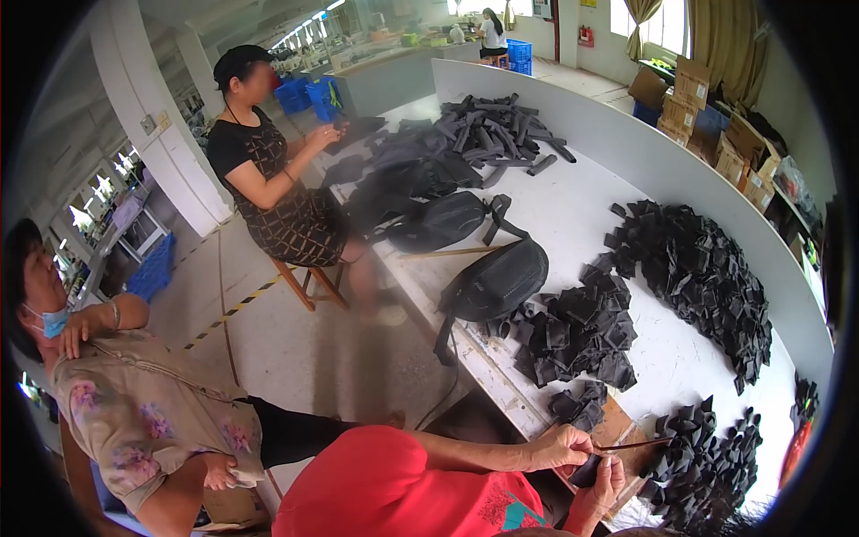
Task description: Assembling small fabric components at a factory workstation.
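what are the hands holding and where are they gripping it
The left hand pinches one end of a thin dark stick. The right hand grips a small black fabric piece by its edge, fingers partly hiding it.

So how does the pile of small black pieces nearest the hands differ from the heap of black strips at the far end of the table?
The pile of small black pieces is made of short, squarish folded bits; the heap of black strips is long narrow lengths. The near pile lies loose and spread out right beside the left hand and right hand; the far heap is stacked higher, near a seated person. Both are black and rest on the white table.
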The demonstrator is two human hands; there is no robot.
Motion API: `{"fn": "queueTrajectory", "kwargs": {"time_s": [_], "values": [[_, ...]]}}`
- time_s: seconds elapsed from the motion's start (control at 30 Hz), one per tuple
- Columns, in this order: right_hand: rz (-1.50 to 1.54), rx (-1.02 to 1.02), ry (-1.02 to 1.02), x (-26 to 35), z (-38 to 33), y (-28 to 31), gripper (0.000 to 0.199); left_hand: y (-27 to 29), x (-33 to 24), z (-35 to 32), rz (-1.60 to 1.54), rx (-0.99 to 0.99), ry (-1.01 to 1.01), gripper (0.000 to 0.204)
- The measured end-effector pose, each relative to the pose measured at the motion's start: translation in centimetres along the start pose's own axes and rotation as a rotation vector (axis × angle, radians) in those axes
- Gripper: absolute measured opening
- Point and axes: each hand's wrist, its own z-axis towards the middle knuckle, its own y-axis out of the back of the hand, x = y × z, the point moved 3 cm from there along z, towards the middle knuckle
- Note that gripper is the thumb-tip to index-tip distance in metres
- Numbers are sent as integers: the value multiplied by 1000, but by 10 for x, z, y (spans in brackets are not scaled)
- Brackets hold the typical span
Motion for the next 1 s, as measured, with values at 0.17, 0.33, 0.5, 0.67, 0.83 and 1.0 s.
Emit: {"fn": "queueTrajectory", "kwargs": {"time_s": [0.17,0.33,0.5,0.67,0.83,1.0], "values": [[44,-4,24,2,-2,-2,10,0,-2,-6,11,35,5,12],[-502,194,69,-24,2,43,38,1,-1,-12,-24,11,29,9],[-837,178,385,-29,-3,36,34,5,-4,-11,-24,2,21,13],[33,263,-247,-22,14,26,26,8,-9,-16,-15,-7,-18,11],[-778,346,203,3,9,6,34,14,-1,-11,-40,-86,-62,6],[-936,247,342,-30,14,40,45,15,0,-9,-13,-106,-120,6]]}}
